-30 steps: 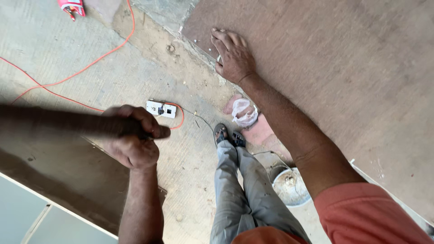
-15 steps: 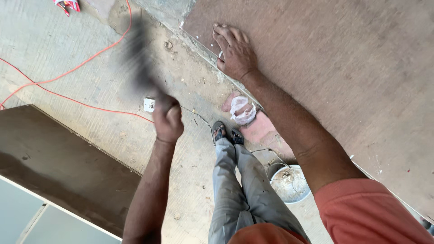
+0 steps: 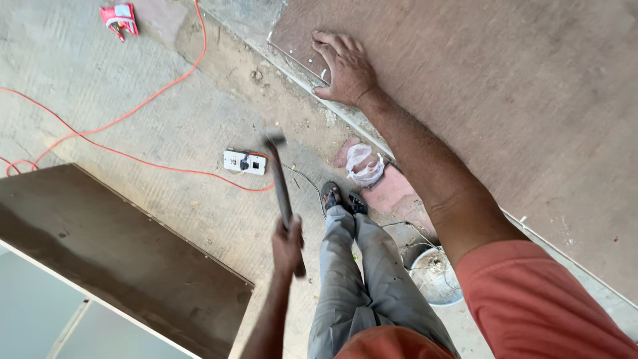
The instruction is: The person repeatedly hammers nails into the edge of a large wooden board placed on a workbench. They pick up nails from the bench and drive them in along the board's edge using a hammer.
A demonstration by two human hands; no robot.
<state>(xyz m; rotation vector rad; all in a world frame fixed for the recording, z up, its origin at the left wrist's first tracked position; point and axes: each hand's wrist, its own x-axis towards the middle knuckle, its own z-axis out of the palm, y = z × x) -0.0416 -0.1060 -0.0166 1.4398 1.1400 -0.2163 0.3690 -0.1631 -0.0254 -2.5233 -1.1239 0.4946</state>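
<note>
My left hand (image 3: 287, 244) is shut on the handle of a hammer (image 3: 282, 186). Its dark head (image 3: 274, 141) points up toward the edge of a large brown plywood board (image 3: 505, 93). My right hand (image 3: 345, 66) lies flat on a corner of that board with its fingers spread, and it holds nothing. A few small pale nails (image 3: 312, 63) stick out of the board just beside my fingers. The hammer head is well short of the board's edge, over the concrete floor.
A white socket box (image 3: 243, 161) on an orange cable (image 3: 133, 113) lies on the floor by the hammer head. My legs and sandalled feet (image 3: 342, 198) stand beside a white plastic bag (image 3: 364, 165) and a white bucket (image 3: 435, 276). A dark panel (image 3: 113, 252) fills the lower left; a red-and-white item (image 3: 119, 16) lies far left.
The hammer went from lying level close to the camera to swinging upright, and now sits lower with its head toward the board. My right hand has stayed on the board.
</note>
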